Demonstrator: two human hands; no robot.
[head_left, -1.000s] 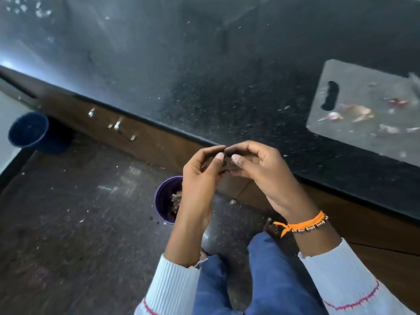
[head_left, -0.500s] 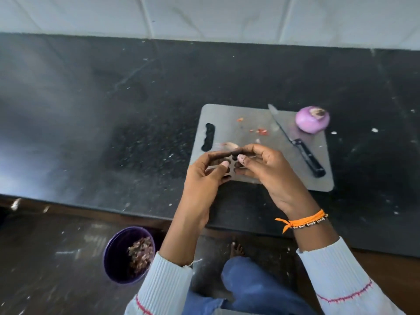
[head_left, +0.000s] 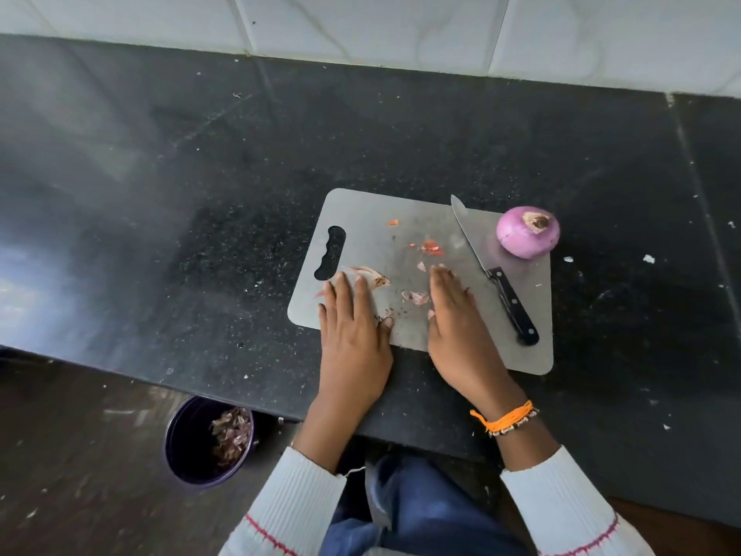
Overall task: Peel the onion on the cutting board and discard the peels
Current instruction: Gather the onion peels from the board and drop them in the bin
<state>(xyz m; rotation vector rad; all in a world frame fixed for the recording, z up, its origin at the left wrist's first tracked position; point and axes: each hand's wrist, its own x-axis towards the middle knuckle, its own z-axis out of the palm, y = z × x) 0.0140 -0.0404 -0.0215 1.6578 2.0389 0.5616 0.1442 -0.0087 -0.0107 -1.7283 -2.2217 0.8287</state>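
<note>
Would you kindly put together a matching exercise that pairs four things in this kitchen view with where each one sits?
Things:
1. onion
2. knife
3. purple bin
4. left hand

Places:
A. on the floor below the counter edge
B. flat on the near left part of the cutting board
C. at the board's far right corner
D. lying diagonally on the board, between the right hand and the onion

Pairs: 1-C, 2-D, 3-A, 4-B

The worktop (head_left: pixel 401 146) was polished black speckled stone, pretty glossy. The cutting board (head_left: pixel 401 234) looked like matt grey plastic, all scuffed. The knife (head_left: pixel 495 274) had a shiny metal blade and glossy black handle. The peeled onion (head_left: pixel 527 232) was smooth and slick, and the peels (head_left: pixel 371 276) papery.
</note>
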